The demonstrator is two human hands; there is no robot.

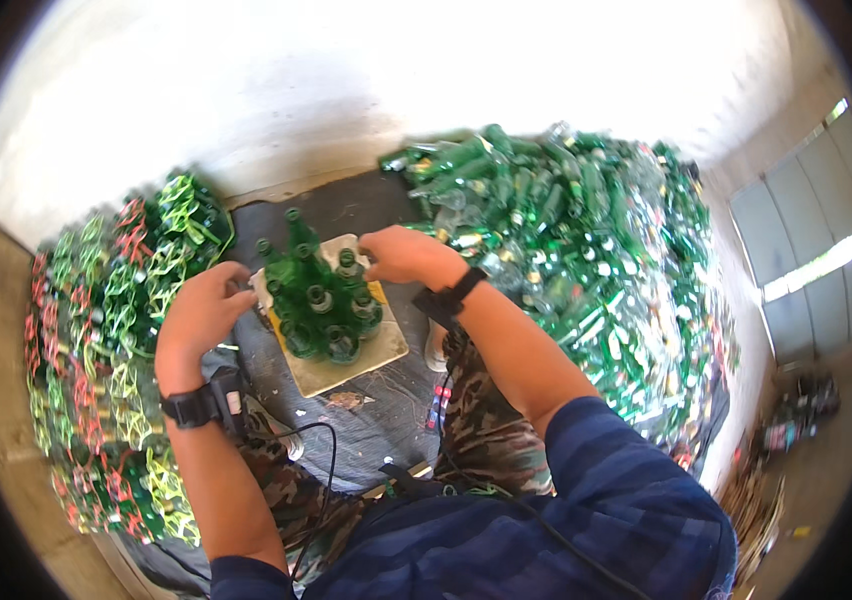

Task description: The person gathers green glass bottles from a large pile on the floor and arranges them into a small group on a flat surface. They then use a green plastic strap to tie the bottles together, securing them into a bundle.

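Note:
A tight cluster of green glass bottles [320,298] stands upright on a pale, worn board [355,370] between my knees. My left hand [205,306] is at the left side of the cluster, thumb and forefinger apart, with nothing seen in it. On the other side, my right hand [412,259] has its fingertips bent down close to the rightmost bottles. Blur hides whether those fingers touch a bottle or pinch something thin. Both wrists wear black straps, and a black cable runs from the left one.
Bottle bundles tied with green, red and yellow plastic strips [96,300] are stacked at my left. A large heap of loose green and clear bottles [546,195] rises at my right against the white wall [261,90]. Dark sheeting [366,431] covers the floor.

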